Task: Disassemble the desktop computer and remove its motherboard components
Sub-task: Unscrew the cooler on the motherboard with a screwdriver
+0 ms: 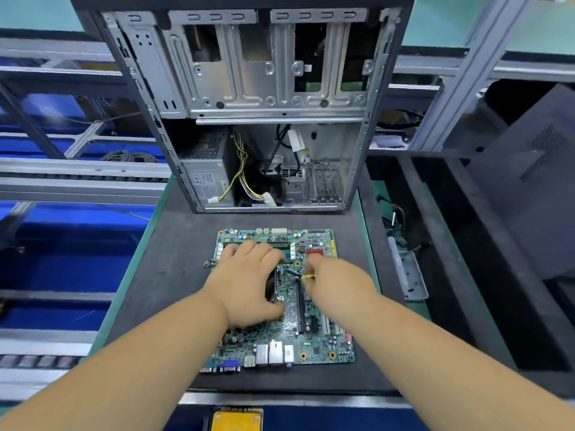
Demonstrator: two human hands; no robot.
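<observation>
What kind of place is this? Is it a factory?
Probably a workshop line for taking old computers apart. An opened computer case stands on a dark work mat, its motherboard lies out under the person's hands, and metal-framed conveyor rails with blue bins run alongside.

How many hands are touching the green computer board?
2. The left hand lies on the middle of the green board. The right hand is beside it, pinching a small yellow-tipped thing over the board.
</observation>
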